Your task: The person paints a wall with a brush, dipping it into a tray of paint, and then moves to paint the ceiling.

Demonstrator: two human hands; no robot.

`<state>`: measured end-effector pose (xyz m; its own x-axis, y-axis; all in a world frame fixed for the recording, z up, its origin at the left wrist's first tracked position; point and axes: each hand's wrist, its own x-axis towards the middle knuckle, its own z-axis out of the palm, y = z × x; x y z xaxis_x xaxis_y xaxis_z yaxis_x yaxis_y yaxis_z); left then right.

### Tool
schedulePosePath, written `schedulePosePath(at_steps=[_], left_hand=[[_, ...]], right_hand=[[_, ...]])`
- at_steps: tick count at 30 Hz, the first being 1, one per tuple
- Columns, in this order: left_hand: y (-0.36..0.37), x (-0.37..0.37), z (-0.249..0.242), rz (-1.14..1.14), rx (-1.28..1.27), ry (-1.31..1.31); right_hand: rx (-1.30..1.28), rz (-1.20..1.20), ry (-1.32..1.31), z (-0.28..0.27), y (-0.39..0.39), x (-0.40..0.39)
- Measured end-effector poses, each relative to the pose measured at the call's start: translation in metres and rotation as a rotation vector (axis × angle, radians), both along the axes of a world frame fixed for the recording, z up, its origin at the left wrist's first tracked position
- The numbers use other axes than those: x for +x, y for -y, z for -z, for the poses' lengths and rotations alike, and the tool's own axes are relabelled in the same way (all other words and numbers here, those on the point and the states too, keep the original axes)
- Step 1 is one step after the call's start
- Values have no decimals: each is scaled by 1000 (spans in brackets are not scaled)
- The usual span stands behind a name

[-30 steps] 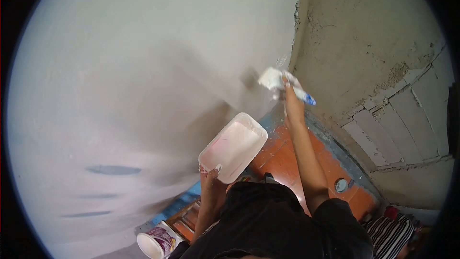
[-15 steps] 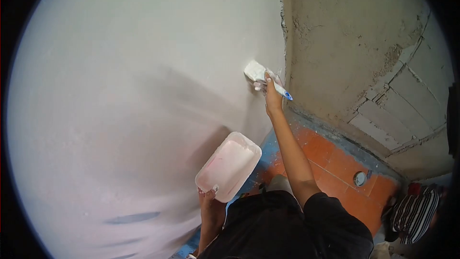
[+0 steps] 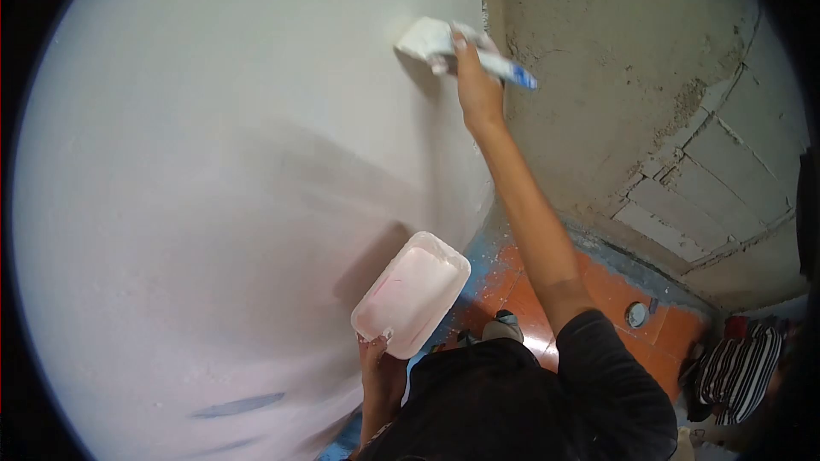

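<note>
We face a white painted wall (image 3: 222, 162) that fills the left; to its right a rough unpainted wall (image 3: 615, 60) meets it at a corner, above an orange tiled floor (image 3: 615, 290). We count one tray, one brush and two hands. Below the painted wall's middle, our left hand (image 3: 382, 358) has its fingers curled tight on the near rim of the white paint tray (image 3: 412, 293). Near the corner, high up, our right hand (image 3: 477, 85) is wrapped closed around the paintbrush (image 3: 457, 47), its bristles touching the painted wall.
</note>
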<state>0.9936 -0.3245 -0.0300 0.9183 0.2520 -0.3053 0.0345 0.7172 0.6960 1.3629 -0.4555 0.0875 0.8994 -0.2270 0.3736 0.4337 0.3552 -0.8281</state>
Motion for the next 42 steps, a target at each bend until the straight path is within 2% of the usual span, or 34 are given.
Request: schedulePosePath(at_steps=[2,6,9,10,12,13,14,16,19,20,22,25,26,29,30,32,34,35,37,40,42], left_hand=[[2,3,5,12,50,-12],[17,14,-5,-22,10,-2],[29,26,-14,-57,-23,-9],[34,30,-18,-63,-9,-8],[43,35,-23,-79,-1,-10],[49,35,-28,-93,-5,-16],[52,36,-29,-102,-4,-16],[66,39,-31,-114,62,-32],[77,41,-32,-145,94,-8],[69,38,-24,-158,78,18],[70,36,-16,-204,-7,9],[76,38,-15,-222,-68,1],[78,38,-17,-218,-78,1],[85,41,-26,-228,-51,-38],[88,43,-25,-229,-40,-34],[90,41,-21,-235,-32,-41],[99,37,-23,-227,23,-48],[102,36,-21,-220,52,-49],[111,36,-18,-225,51,-32],[116,35,-22,-229,20,-3],[111,33,-21,-231,-7,16]], right_hand=[[62,45,-73,60,-7,2],[-66,149,-223,170,1,-28],[-114,-101,-448,166,29,-35],[-162,-71,-435,151,32,-33],[-227,107,-240,115,27,-11],[-157,39,-196,62,28,-10],[-15,-83,-34,6,27,-19],[0,-118,107,-71,28,-11],[18,-69,229,-101,24,0],[5,-34,256,-79,11,1],[9,-60,143,-18,11,2],[-100,69,-130,116,13,-7],[-142,22,-214,147,19,-19],[-136,-94,-360,157,30,-28],[-107,-128,-392,151,34,-29],[-126,-116,-174,115,28,-19],[-180,-117,15,42,29,-16],[-62,-174,39,2,25,-13],[-43,-206,184,-69,30,-12],[-50,-219,267,-98,30,-6],[4,-118,223,-53,20,-3]])
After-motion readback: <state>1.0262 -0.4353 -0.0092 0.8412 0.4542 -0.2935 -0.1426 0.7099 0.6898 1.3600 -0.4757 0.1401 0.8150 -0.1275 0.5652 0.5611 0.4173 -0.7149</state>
